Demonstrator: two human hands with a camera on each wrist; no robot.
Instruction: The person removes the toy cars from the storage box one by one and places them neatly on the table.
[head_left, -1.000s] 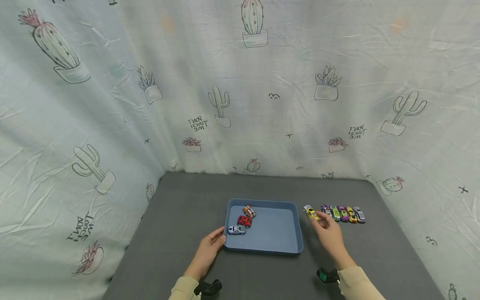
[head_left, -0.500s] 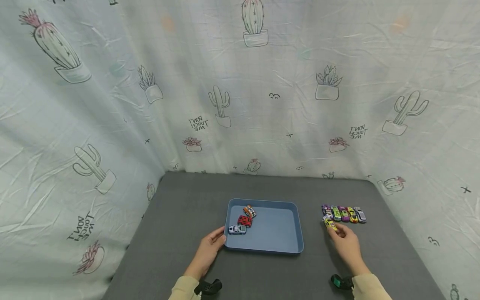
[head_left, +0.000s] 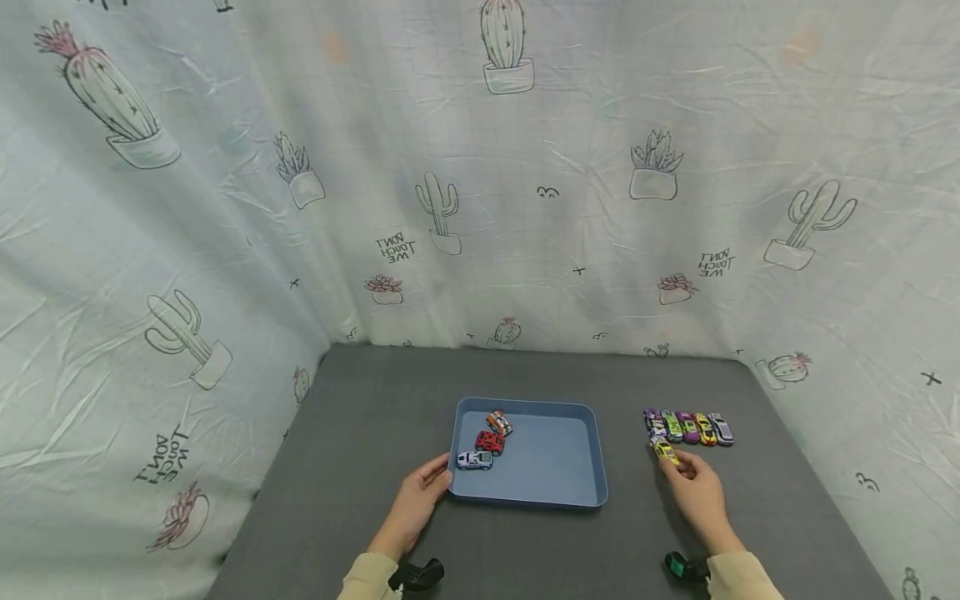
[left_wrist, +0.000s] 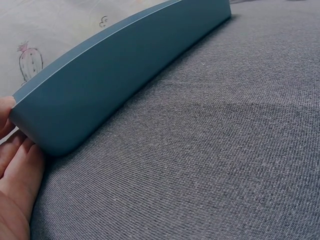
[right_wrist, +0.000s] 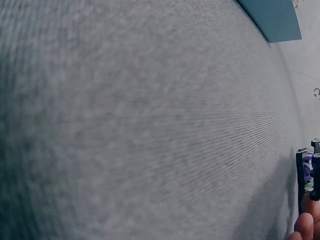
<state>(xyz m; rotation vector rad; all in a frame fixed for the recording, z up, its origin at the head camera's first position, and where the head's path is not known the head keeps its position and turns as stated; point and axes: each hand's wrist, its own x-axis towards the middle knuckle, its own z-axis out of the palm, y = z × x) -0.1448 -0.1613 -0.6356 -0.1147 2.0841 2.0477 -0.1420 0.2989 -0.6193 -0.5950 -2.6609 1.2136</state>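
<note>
- Since one second ago, the right hand (head_left: 697,498) has moved the yellow car (head_left: 665,452) away from just beside the tray (head_left: 555,462) to the row of cars (head_left: 687,428). Since half a second ago, it has only gone a tiny bit more. The left hand (head_left: 414,506) and the tray are where they were.
- Head view: the right hand pinches the yellow car with thumb and fingers. The car is tilted, with its front end right by the near end of the purple and white car (head_left: 655,423), first on the left in the row. I cannot tell if they touch.
- Five cars stand side by side in that row, on the gray table (head_left: 367,433), right of the tray.
- The left hand holds the blue tray at its left side. Inside are a silver car (head_left: 474,460), a red car (head_left: 490,442) and an orange and white car (head_left: 498,422), all close together on the left.
- Left wrist view: the thumb (left_wrist: 6,108) is on the tray's rim, and the fingers (left_wrist: 24,167) are lower down, by its corner.
- Right wrist view: some fingertips (right_wrist: 304,226) and a black wheel (right_wrist: 316,175) show at the edge. Most of that car is cut off.
</note>
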